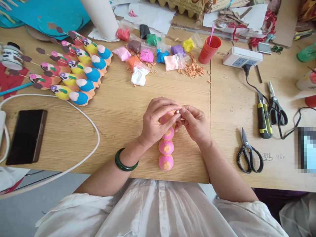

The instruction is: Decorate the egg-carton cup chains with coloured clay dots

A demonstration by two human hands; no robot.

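Note:
A small white piece that looks like soft clay (177, 112) is pinched where my two hands meet. My left hand (158, 120) holds it between thumb and fingertips, a dark green bangle on the wrist. From the other side my right hand (194, 122) closes its thumb and index finger at the same piece; its lower fingers are curled. Beneath the hands, a strip of egg-carton cups (166, 148) runs toward me, covered in pink with orange centres. The far end of this strip is partly hidden by my fingers.
Bags of coloured clay (146, 56) lie ahead, near a red cup (209, 49) and orange shreds (194, 69). Decorated carton strips (81, 70) stand left, above a phone (26, 136) and white cable. Scissors (249, 153), a yellow-black cutter (264, 118) and a power strip (242, 57) lie right.

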